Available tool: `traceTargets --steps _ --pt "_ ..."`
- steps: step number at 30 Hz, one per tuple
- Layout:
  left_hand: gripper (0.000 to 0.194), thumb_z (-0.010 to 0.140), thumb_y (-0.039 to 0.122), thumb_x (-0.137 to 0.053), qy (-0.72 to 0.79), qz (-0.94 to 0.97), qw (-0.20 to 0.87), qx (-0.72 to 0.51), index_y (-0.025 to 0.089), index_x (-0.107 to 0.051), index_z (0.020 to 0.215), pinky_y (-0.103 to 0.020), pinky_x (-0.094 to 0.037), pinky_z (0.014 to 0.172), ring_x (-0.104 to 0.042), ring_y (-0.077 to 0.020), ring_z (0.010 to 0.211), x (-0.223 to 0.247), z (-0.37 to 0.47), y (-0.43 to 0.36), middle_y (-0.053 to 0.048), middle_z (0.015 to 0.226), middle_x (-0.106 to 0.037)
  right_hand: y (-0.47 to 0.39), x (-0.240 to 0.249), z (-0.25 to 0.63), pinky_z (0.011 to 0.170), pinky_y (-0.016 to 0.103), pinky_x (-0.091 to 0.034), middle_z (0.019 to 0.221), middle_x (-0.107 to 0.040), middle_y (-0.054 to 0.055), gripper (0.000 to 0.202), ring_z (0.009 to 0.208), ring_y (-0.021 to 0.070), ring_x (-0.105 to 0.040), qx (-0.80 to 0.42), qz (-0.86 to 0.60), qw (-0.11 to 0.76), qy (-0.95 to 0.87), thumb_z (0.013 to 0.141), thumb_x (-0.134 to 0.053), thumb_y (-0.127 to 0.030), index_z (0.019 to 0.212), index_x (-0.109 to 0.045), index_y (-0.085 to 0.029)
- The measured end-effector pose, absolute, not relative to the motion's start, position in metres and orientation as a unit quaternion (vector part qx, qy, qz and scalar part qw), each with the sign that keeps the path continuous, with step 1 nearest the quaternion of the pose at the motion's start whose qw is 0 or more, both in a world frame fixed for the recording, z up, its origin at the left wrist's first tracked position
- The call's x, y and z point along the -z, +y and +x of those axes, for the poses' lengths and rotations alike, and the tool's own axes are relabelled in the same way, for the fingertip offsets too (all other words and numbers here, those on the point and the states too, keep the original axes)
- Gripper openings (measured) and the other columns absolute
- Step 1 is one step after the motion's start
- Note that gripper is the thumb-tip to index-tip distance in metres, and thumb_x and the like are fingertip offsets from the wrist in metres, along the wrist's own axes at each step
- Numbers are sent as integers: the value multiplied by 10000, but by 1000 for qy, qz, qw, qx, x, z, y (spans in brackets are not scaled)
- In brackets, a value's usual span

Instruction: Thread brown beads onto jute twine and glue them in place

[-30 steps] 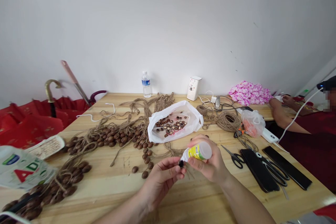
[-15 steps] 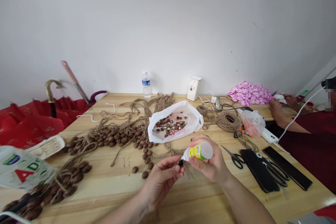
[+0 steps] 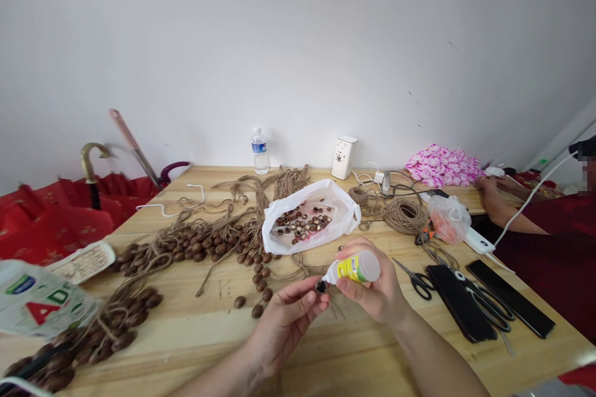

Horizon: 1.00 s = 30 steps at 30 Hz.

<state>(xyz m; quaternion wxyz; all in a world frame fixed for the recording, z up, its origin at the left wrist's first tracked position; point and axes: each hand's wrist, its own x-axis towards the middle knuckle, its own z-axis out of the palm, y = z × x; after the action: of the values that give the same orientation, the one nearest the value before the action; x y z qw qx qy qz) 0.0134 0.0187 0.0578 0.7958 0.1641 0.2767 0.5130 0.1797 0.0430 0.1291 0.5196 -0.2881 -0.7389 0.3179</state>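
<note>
Pinched in the fingertips of my left hand (image 3: 291,316) is a small dark nutshell piece (image 3: 321,286), its hollow side facing up. My right hand (image 3: 372,291) is closed round a small white glue bottle (image 3: 354,267) with a yellow and green label. The bottle is tilted, its nozzle touching or just over the shell's rim; which of these I cannot tell. Beyond both hands lies an open white plastic bag (image 3: 311,248) with several nutshell halves (image 3: 310,223) inside. Round brown nuts (image 3: 200,245) tied on twine lie to the left of the bag.
Scissors (image 3: 419,282), larger scissors (image 3: 488,304) and black flat cases (image 3: 459,304) lie at right. Coiled twine (image 3: 405,216) sits behind them. A large white bottle (image 3: 41,298) and white tray (image 3: 112,254) stand left. A water bottle (image 3: 259,152) is at the wall. Another person's hands (image 3: 493,189) work far right.
The glue bottle's nozzle has shifted very slightly right and the shell's opening shows a little more. Both grips are the same. The other person's hands moved slightly.
</note>
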Motion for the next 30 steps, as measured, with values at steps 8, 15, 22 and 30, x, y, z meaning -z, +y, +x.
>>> traceTargets --steps 8,15,22,30 --pt "211 615 121 -775 274 166 798 -510 113 -723 819 -246 -545 725 -696 -163 710 -58 13 21 -104 755 -748 43 -132 178 652 287 -417 833 -541 34 212 727 170 -535 -322 -284 518 -739 721 -687 -249 913 -617 -192" --pt "193 616 86 -763 282 168 798 -505 117 -707 798 -252 -540 720 -690 -163 712 -59 14 21 -84 746 -739 40 -132 178 641 287 -419 833 -538 38 219 727 171 -531 -326 -277 522 -738 717 -686 -246 918 -621 -191" --pt "219 620 119 -768 267 186 797 -508 117 -715 833 -237 -521 685 -666 -143 685 -55 12 22 -79 724 -729 41 -132 179 652 292 -420 828 -543 37 219 728 173 -533 -317 -284 521 -740 712 -691 -260 911 -623 -196" --pt "226 607 105 -772 270 183 800 -503 110 -724 828 -230 -506 705 -658 -132 688 -56 12 21 -81 734 -731 40 -133 179 636 296 -430 811 -545 42 226 708 178 -536 -312 -289 521 -740 714 -691 -295 902 -628 -187"
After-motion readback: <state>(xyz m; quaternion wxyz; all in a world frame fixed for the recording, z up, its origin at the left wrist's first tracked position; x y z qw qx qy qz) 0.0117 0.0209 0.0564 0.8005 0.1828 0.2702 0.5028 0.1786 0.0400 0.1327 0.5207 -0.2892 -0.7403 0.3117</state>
